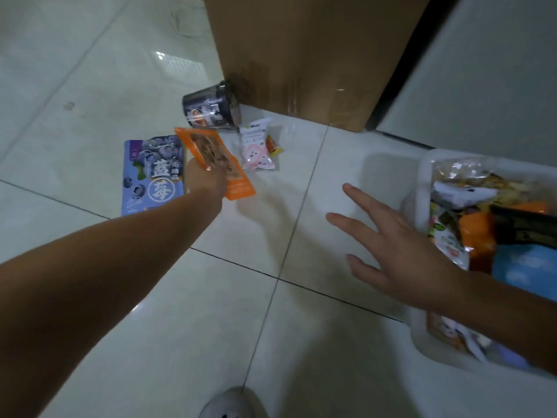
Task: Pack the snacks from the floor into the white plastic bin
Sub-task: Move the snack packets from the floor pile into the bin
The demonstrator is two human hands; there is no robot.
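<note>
A person reaches across a pale tiled floor (120,70) scattered with snacks. The left hand (205,179) grips one orange packet (217,161) by its lower half and holds it tilted, with its top corner pointing up and to the left. The fingers are closed on the wrapper, though most of them are hidden behind the hand. The right hand (401,245) hovers flat and empty over the tiles just beside the white plastic bin (419,188), its fingers straight and spread wide apart. Four more snacks lie on the floor beyond the left hand. One purple blueberry pouch (153,176) lies flat, partly covered by the held packet. One dark tub (211,108) is tipped on its side against the foot of a single cardboard box (301,55). One white-and-pink packet (256,146) lies near the tub, and one small red-and-orange sweet (272,144) touches that packet's right edge. The bin stands at the right edge of the view, well apart from these four. It is already heaped with wrappers in orange, blue, black and clear film, too jumbled to count. The toe of one shoe (232,402) shows at the bottom of the frame.
</note>
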